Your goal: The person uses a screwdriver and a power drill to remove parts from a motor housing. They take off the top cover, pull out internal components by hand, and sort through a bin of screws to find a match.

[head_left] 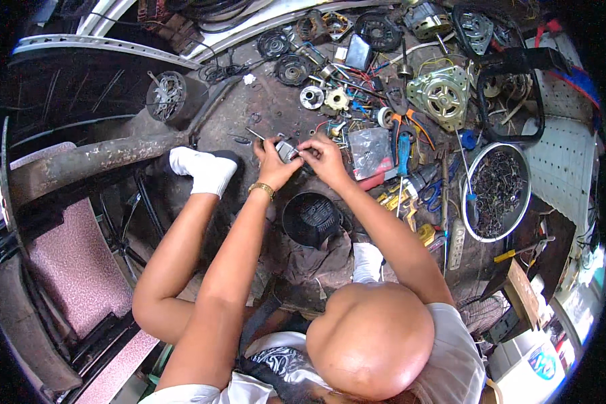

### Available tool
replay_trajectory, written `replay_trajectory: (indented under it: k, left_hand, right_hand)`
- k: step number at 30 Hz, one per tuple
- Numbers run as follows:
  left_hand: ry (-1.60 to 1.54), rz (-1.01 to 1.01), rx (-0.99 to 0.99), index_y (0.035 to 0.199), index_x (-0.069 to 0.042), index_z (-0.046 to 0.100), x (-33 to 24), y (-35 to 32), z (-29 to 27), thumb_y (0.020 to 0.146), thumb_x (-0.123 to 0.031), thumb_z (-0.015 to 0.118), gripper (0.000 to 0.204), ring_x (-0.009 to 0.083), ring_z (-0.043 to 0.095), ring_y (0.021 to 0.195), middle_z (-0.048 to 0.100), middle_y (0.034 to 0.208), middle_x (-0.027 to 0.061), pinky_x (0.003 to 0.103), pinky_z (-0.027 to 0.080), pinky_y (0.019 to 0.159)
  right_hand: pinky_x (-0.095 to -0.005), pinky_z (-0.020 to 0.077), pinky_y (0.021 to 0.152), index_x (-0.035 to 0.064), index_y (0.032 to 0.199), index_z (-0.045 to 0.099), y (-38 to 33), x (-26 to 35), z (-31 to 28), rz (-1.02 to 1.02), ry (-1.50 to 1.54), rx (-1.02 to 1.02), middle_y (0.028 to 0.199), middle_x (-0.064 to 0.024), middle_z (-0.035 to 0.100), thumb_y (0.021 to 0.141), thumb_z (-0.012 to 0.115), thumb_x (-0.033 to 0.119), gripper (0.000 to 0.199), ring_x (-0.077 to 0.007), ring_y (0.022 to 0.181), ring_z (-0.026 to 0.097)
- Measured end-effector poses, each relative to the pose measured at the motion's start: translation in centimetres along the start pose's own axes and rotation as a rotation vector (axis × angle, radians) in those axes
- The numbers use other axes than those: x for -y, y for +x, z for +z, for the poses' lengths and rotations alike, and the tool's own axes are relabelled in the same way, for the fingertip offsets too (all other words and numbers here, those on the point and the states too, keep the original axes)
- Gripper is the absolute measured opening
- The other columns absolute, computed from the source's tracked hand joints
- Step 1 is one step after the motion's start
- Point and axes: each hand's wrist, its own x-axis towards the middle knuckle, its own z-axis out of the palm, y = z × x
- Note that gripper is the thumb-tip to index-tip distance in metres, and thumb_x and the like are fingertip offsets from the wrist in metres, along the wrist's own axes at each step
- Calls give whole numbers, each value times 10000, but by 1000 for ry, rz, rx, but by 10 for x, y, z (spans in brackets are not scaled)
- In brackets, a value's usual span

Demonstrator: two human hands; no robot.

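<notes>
My left hand (pixel 275 167), a gold-coloured watch or bracelet on its wrist, is closed round a small grey metal part (pixel 287 149). A thin rod sticks out past the fingers on its far left side; I cannot tell whether it belongs to the part. My right hand (pixel 323 159) meets the part from the right, its thumb and fingertips pinched together at the part's edge. Whatever lies between those fingertips is too small to make out. Just below both hands sits a round black casing (pixel 311 219) on the floor.
Pliers with orange handles (pixel 417 124), a blue-handled screwdriver (pixel 403 153) and a clear plastic bag (pixel 370 153) lie to the right. Beyond stands a metal motor housing (pixel 443 97). A round basin (pixel 497 192) holds many small dark parts. A metal can (pixel 172 97) stands far left.
</notes>
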Motion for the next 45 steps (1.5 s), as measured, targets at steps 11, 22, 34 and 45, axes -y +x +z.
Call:
replay_trajectory:
  k: [11, 22, 34, 45]
  left_hand:
    - [155, 244, -106, 1335, -129, 352, -3, -16, 6, 569, -354, 843, 936, 492, 265, 1299, 122, 1440, 320, 484, 320, 1050]
    - [92, 272, -95, 1333, -157, 394, -4, -16, 3, 652, -332, 796, 810, 479, 309, 1287, 132, 1468, 289, 477, 332, 1037]
    - [164, 231, -53, 1359, -204, 421, -12, -22, -2, 724, -331, 723, 714, 439, 351, 1275, 212, 1464, 218, 461, 365, 1018]
    - [136, 287, -35, 1387, -74, 263, -8, -17, -2, 408, -435, 896, 1221, 484, 235, 1325, 99, 1450, 333, 470, 309, 1071]
  right_hand:
    - [-385, 473, 687, 40, 715, 613, 2, 10, -7, 71, -119, 3, 794, -129, 596, 660, 730, 154, 172, -318, 772, 607]
    - [-305, 459, 569, 63, 871, 653, -3, -6, -25, 208, -20, 54, 814, -78, 666, 749, 675, 138, 144, -183, 573, 577]
    - [-318, 493, 619, 37, 867, 636, 4, -6, -79, 106, -139, -269, 842, -113, 653, 797, 626, 43, 71, -218, 678, 636]
    - [-429, 442, 902, 51, 1251, 486, 41, 21, -53, -389, -424, 538, 1141, -163, 522, 640, 654, 68, 634, -355, 1066, 512]
